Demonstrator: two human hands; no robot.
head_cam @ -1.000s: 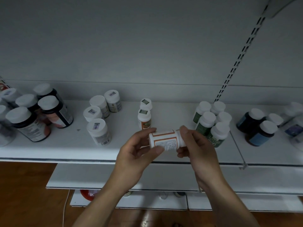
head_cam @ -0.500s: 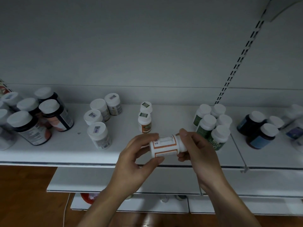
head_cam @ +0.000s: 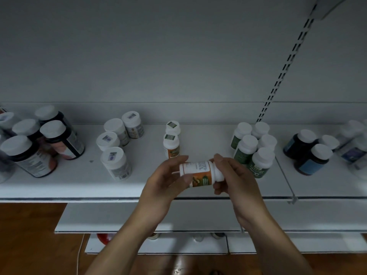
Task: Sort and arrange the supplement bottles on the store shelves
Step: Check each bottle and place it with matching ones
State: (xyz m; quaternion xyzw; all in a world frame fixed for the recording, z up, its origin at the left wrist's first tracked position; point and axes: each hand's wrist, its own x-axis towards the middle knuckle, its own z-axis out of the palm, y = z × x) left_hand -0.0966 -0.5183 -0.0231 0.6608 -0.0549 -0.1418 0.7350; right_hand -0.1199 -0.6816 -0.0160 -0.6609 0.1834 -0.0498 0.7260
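Note:
A small white bottle with an orange label (head_cam: 199, 173) lies sideways in the air over the front of the white shelf (head_cam: 139, 187). My left hand (head_cam: 164, 183) grips its base end and my right hand (head_cam: 234, 175) grips its cap end. Just behind it, two matching orange-label bottles (head_cam: 171, 144) stand one behind the other. A cluster of green-label bottles (head_cam: 253, 149) stands to the right, touching none of my fingers.
Large dark bottles (head_cam: 39, 145) crowd the shelf's left end, and several white-capped grey-label bottles (head_cam: 117, 147) stand left of centre. Dark blue-label bottles (head_cam: 309, 153) sit on the right section past a wire divider (head_cam: 286, 181). Lower shelves (head_cam: 151, 219) and a wooden floor lie below.
Both hands have rolled the bottle about its long axis, so the orange picture side of the label now faces me instead of the text panel. The hands stayed in place.

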